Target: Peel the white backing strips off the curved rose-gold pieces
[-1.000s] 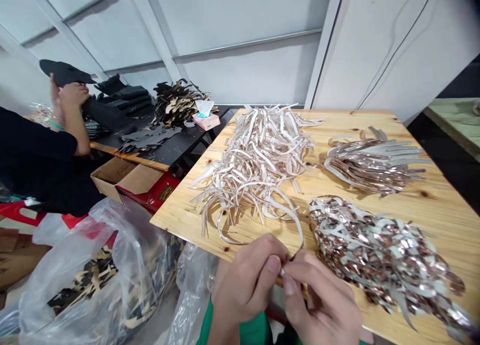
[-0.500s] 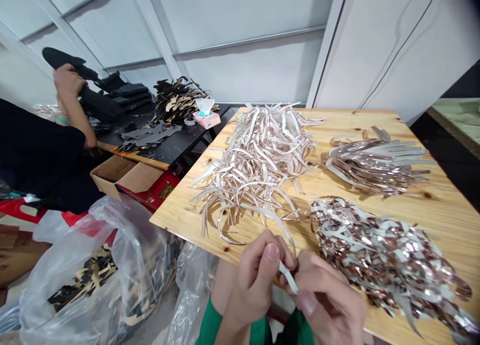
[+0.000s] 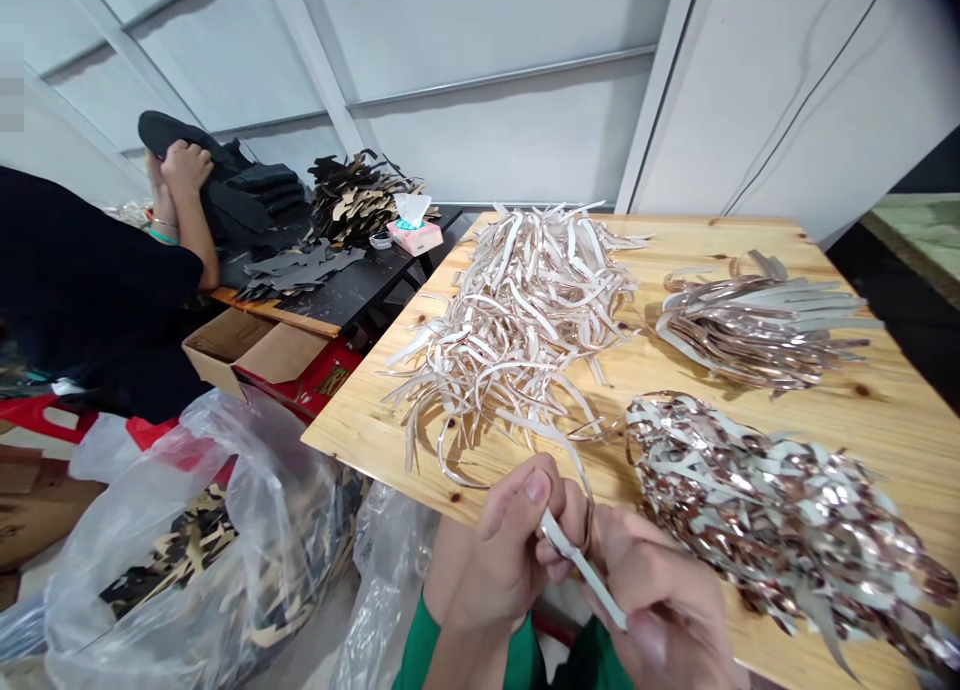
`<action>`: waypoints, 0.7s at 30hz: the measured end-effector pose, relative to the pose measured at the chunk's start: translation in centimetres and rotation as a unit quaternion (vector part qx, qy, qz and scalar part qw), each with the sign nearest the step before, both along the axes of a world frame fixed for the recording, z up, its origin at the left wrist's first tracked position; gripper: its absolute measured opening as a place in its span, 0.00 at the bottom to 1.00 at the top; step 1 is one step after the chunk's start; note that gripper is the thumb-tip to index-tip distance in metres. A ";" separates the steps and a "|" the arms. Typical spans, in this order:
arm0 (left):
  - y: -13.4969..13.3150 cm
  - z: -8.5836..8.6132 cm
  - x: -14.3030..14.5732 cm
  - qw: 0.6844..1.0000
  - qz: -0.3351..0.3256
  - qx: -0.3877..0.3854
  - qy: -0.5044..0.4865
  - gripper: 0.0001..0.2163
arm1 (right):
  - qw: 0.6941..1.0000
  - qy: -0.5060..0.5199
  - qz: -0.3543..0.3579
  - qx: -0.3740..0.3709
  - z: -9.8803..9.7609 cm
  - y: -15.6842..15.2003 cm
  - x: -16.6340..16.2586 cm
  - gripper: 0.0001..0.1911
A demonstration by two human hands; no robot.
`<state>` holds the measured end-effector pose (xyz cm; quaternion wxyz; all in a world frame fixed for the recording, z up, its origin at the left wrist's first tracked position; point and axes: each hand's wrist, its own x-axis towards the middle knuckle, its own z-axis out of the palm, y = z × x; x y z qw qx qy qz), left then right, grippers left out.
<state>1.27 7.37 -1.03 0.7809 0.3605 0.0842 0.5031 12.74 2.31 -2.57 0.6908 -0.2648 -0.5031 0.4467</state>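
Near the front edge of the wooden table, a narrow strip, pale on its visible side, runs between my two hands. My left hand pinches one end between thumb and fingers. Lower and to the right, my right hand grips the other end. One length of it curves up from my fingers toward a loose pile of pale and rose-gold strips. To the right of my hands lies a heap of shiny rose-gold and white scrap. Behind that heap rests a neater bundle of strips.
The wooden table ends close to my wrists. At left, a co-worker's hands hold a dark flat piece over a black table. A tissue box, a cardboard box and a clear bag of scraps are also there.
My right hand has moved slightly down and away from my left, and more of the strip shows between them. The co-worker's hands and dark piece have shifted right.
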 end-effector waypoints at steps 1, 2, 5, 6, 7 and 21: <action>0.0 0.0 0.0 1.000 -0.007 -0.004 -0.003 0.22 | 1.000 0.013 0.013 -0.005 -0.1 -0.1 0.1 0.19; 0.0 0.0 -0.1 1.000 -0.013 -0.007 -0.005 0.22 | 0.999 0.025 0.025 -0.011 -0.2 -0.2 0.2 0.18; 0.0 0.0 -0.3 0.999 -0.029 -0.018 -0.009 0.22 | 0.996 0.050 0.062 -0.035 -0.1 -0.4 0.4 0.16; 0.0 0.0 -0.3 0.999 -0.034 -0.022 -0.011 0.22 | 0.995 0.057 0.066 -0.042 0.0 -0.4 0.4 0.17; 0.0 0.0 -0.4 0.999 -0.039 -0.027 -0.012 0.22 | 0.995 0.067 0.064 -0.048 0.2 -0.5 0.3 0.18; -0.2 1.2 -0.1 0.965 -0.158 -0.192 -0.086 0.26 | 0.996 0.057 0.042 -0.053 1.2 -0.3 0.6 0.26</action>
